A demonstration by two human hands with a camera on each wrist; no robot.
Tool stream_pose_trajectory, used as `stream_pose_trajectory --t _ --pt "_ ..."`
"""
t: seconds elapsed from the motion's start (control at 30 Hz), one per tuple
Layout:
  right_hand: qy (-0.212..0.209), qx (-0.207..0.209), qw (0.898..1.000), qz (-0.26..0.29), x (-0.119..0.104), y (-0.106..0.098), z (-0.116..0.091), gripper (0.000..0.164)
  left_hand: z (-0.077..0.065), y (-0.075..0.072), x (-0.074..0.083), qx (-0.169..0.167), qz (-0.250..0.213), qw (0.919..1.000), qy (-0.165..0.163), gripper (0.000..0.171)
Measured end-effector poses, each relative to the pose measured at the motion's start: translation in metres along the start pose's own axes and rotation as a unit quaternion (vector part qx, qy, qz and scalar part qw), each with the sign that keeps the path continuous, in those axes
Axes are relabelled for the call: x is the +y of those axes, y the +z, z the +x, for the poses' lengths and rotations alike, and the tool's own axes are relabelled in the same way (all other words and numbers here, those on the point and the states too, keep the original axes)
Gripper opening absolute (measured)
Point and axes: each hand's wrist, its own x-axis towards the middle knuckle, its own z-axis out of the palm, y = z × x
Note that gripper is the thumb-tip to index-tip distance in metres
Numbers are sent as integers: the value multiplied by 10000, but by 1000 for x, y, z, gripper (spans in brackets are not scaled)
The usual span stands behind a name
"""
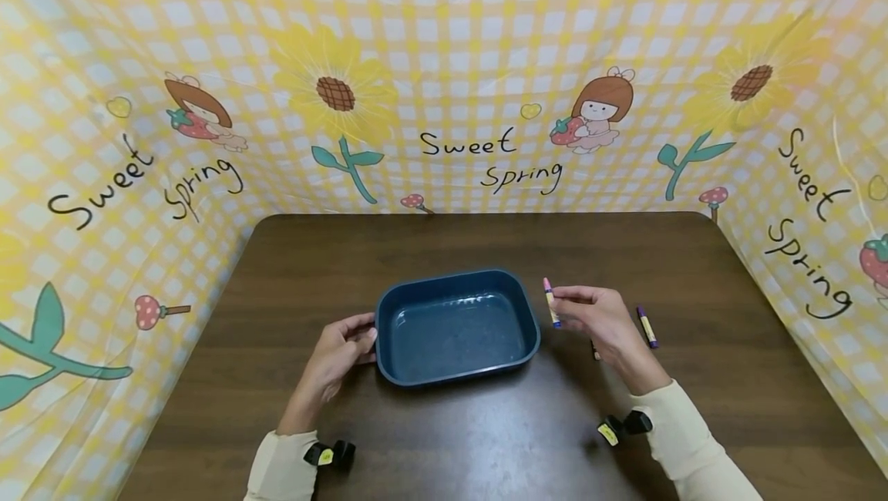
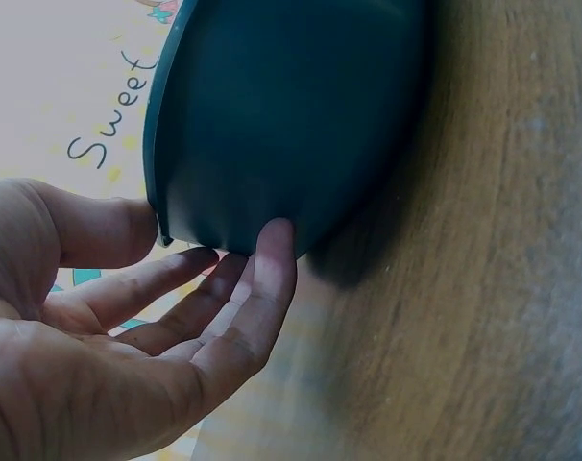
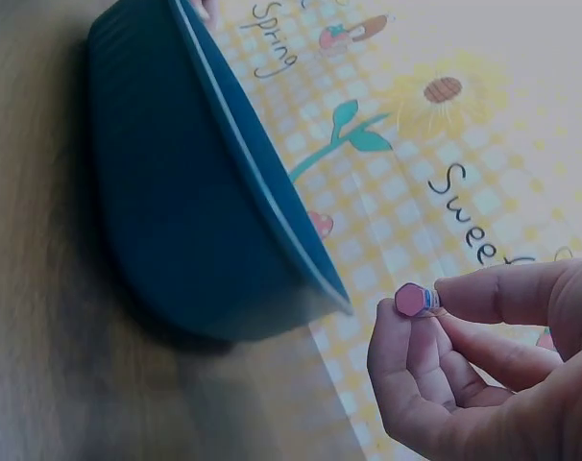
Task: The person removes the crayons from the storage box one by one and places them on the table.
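A dark blue rectangular plastic basin (image 1: 451, 378) stands on the table, with nothing inside it. At its left end my left hand (image 1: 336, 351) holds it, thumb at the rim and fingertips against the outer wall (image 2: 291, 115). Just off the basin's right end, my right hand (image 1: 600, 320) pinches a pink crayon (image 1: 551, 304) between thumb and fingers. The crayon is nearly upright in the head view. Its pink hexagonal end (image 3: 411, 300) faces the right wrist camera.
A purple crayon (image 1: 647, 327) lies on the table to the right of my right hand. Another crayon (image 1: 595, 351) is partly hidden under that hand. The brown wooden table (image 1: 333, 247) is bordered at the back and sides by a yellow checked cloth (image 1: 444, 85).
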Motion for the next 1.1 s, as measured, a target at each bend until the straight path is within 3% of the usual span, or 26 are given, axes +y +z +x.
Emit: stream_pose_trajectory --t 0.53,0.83,1.1 --pt "180 63 9997 163 16 -34 -3 43 2 0 0 40 -1 10000 0 38" --pt "477 99 9988 34 26 -43 -6 37 2 1 -1 -4 4 10000 49 38" --pt "645 163 9972 -341 36 -49 -5 41 1 2 0 24 -24 10000 89 38"
